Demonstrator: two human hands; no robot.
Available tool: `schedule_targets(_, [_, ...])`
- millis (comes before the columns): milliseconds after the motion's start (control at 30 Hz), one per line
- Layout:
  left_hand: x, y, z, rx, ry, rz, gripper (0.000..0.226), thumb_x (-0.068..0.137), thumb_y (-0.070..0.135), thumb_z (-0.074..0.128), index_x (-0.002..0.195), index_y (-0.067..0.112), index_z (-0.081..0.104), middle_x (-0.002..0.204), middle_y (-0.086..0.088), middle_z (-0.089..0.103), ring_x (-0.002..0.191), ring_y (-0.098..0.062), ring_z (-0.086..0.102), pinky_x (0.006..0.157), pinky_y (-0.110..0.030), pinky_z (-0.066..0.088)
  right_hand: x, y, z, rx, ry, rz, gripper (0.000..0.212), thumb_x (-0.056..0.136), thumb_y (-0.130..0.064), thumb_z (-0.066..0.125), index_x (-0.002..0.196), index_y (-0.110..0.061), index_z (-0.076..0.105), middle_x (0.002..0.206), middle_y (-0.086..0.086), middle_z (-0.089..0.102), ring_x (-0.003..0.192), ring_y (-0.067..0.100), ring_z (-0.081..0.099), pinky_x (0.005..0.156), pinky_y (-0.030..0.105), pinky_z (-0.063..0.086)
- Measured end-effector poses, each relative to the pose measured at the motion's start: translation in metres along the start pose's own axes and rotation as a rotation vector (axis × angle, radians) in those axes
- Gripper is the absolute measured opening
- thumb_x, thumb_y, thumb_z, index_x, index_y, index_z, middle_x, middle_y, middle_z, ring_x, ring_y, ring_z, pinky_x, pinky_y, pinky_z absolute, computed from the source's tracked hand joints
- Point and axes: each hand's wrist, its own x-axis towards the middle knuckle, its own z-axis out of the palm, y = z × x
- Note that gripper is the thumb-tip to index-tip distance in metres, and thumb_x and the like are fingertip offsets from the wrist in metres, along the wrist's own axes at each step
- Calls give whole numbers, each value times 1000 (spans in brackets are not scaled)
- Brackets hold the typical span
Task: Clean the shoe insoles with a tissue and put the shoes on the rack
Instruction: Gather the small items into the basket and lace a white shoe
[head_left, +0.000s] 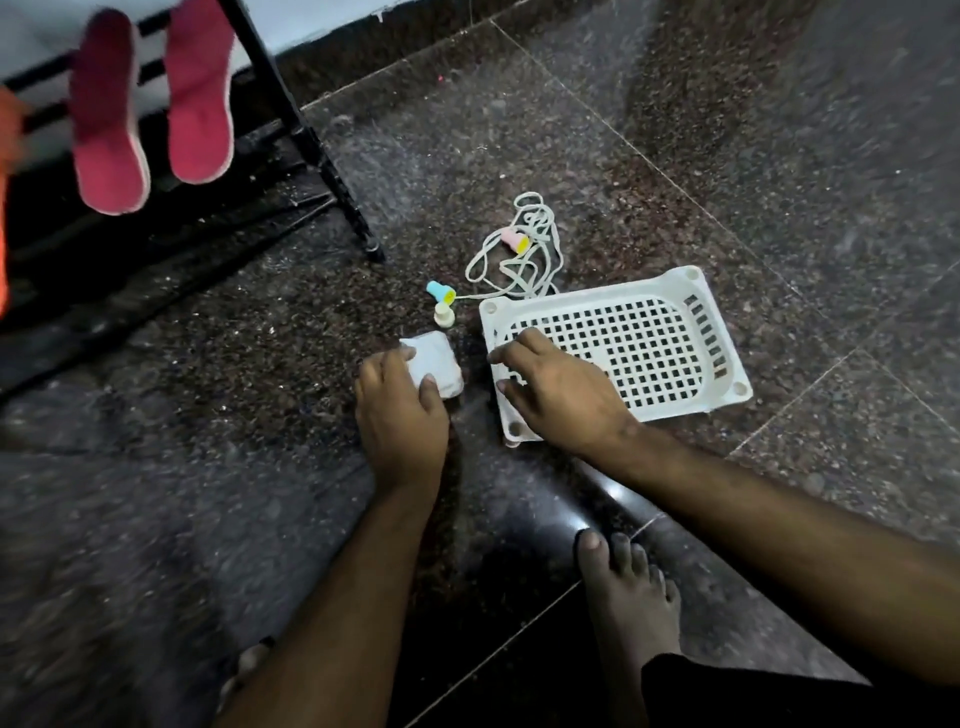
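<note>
Two pink shoes (109, 119) rest sole-up on the black rack (291, 114) at the top left. On the dark granite floor, my left hand (400, 410) grips a small white tissue pack (436, 361) between thumb and fingers. My right hand (561, 395) lies with spread fingers on the near left corner of a white perforated plastic tray (644, 332); whether it grips the rim is unclear. No loose insole shows.
A tangled white cord (524, 244) with small pastel caps (441, 293) lies beyond the tissue pack. The rack's foot (374, 252) stands left of the cord. My bare foot (628, 597) is at the bottom. An orange shape (5, 171) touches the left edge.
</note>
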Motion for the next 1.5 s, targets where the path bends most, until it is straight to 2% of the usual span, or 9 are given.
schedule_targets(200, [23,-29,9,-305,-115,-444,41,96,23,64,132,4,56,122,-14,63,108,-27,63,98,-42,50,38,-19,30,-149,59,-108,25,94,-27,53,113,-13,62,100,7,61,90,28,51,81,44,46])
schedule_targets(300, [22,-33,9,-560,-159,-621,24,103,36,53,104,16,66,101,-5,70,97,-23,65,92,-44,55,50,-28,33,-330,-22,-69,32,96,-34,46,120,-15,56,101,5,69,96,28,53,83,42,45])
schedule_targets(433, [21,-19,4,-811,-186,-732,41,108,36,39,81,17,61,73,6,66,66,-8,61,60,-24,47,59,-40,35,-398,-168,-7,55,101,-53,40,136,-11,46,111,5,72,116,28,50,93,42,37])
schedule_targets(567, [23,-15,8,-806,-196,-692,44,108,39,37,98,10,69,86,-2,72,57,7,63,53,-14,47,60,-47,43,-340,-202,73,76,100,-60,33,152,-5,28,120,10,69,125,30,46,99,45,32])
schedule_targets(733, [28,-10,5,-802,-98,-605,50,107,41,38,108,6,74,99,-8,77,79,-10,70,65,-21,49,53,-47,37,-164,-86,68,74,99,-57,41,155,-11,27,143,6,53,125,28,44,99,45,33])
schedule_targets(1033, [23,54,8,-856,-136,-405,54,107,49,33,96,16,74,91,-3,77,85,-11,71,68,-17,50,15,-16,-3,172,190,222,62,100,-47,50,151,-14,36,133,5,54,122,23,49,103,43,41])
schedule_targets(1233, [-3,73,30,-747,-250,-376,79,85,75,30,100,13,76,88,-3,77,87,-20,73,85,-40,58,-17,15,-5,204,165,288,62,101,-44,50,152,-13,34,131,5,55,118,17,51,103,37,45])
schedule_targets(1433, [-8,68,31,-452,-189,-239,50,105,38,46,96,-5,70,97,-10,63,90,-25,60,76,-26,38,-26,26,12,124,12,254,64,100,-52,43,149,-12,35,125,6,58,110,21,56,96,38,49])
schedule_targets(1500, [-2,68,31,-472,-179,-252,50,105,37,47,98,-7,70,100,-13,63,93,-26,61,81,-30,43,-25,26,12,68,11,218,64,100,-53,41,148,-11,38,122,6,58,108,23,56,94,38,49])
